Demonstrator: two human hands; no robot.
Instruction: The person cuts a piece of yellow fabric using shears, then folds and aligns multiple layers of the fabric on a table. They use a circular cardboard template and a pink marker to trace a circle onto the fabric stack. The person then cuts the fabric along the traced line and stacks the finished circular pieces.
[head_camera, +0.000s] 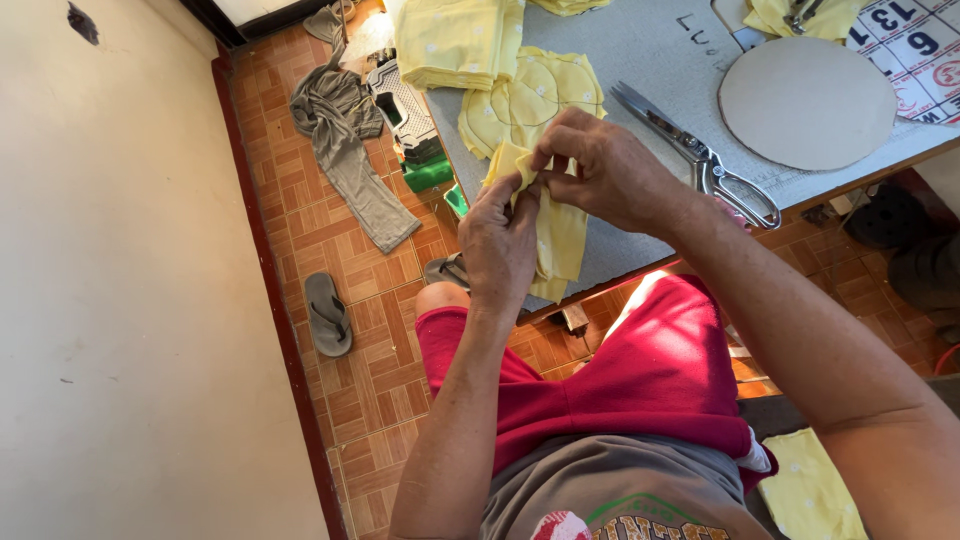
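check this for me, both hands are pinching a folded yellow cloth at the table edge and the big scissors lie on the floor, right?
Not quite. In the head view the scissors lie on the grey table, not the floor. Both the left hand and right hand do pinch the yellow cloth.

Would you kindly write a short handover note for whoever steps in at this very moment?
Left hand: pinches the near edge of a folded yellow cloth piece.
Right hand: fingers grip the same edge from above.
The piece hangs over the edge of the grey table.
Done: yellow round cut pieces are stacked on the table beside a folded yellow stack.
Scissors lie right of the hands, near a round cardboard template.
Left: the held piece is uncut.
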